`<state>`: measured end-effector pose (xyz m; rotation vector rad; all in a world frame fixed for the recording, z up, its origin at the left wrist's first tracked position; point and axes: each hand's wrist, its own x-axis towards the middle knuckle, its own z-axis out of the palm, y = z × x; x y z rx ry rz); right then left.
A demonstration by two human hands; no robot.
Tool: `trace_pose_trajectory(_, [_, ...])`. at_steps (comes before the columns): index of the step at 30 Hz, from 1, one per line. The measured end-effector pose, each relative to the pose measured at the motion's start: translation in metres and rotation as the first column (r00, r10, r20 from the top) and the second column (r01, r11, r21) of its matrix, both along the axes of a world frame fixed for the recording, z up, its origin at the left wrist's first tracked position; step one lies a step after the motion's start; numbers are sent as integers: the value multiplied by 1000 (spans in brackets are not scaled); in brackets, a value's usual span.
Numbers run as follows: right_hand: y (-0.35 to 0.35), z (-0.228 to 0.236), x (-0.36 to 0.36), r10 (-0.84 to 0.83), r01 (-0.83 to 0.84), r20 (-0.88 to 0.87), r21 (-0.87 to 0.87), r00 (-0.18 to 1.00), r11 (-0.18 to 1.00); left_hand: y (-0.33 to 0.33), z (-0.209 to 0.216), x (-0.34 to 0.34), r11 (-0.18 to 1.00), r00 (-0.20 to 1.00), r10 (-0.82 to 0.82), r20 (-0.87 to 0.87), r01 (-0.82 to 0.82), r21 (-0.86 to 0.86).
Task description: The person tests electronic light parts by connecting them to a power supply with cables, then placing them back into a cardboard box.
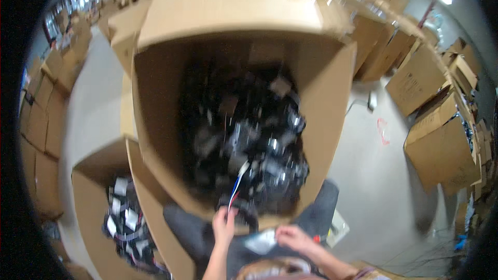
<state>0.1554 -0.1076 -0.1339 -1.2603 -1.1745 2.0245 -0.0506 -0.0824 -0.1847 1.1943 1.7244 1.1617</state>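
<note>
My left hand [223, 225] is closed on a thin wire bundle [237, 184] with white, blue and red strands. Its pale connector end [244, 167] points up over the big carton. A dark loop, perhaps of cable, hangs beside the fingers. My right hand [293, 239] is curled over my lap, its fingertips close to a white sheet-like piece [261, 242]. Blur hides whether the fingers grip it. Straight ahead, a large open carton [324, 103] holds a heap of black parts and clear wrapped pieces [249, 140].
A lower open carton [93, 218] at the left holds black cables with white tags. Several cartons [443, 142] line the grey floor [371, 176] on the right, more [44, 135] are stacked at the far left. A small red object [316, 239] shows beside my right wrist.
</note>
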Motion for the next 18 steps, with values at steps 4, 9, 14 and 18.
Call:
trace_pose_trajectory(4, [2,9,-2,36,-42,75,77,997,996,11,12,20,979,974,-205,92,205,2])
trace_pose_trajectory(9, [5,13,-4,84,-86,95,16,992,996,9,32,26,954,831,-211,516,290,-77])
trace_pose_trajectory(14, [3,22,-5,87,-90,133,19,987,996,-5,38,28,906,794,-318,519,415,-80])
trace_pose_trajectory(18, [3,31,-3,94,-112,178,95,980,989,-4,42,22,854,833,-513,209,519,26])
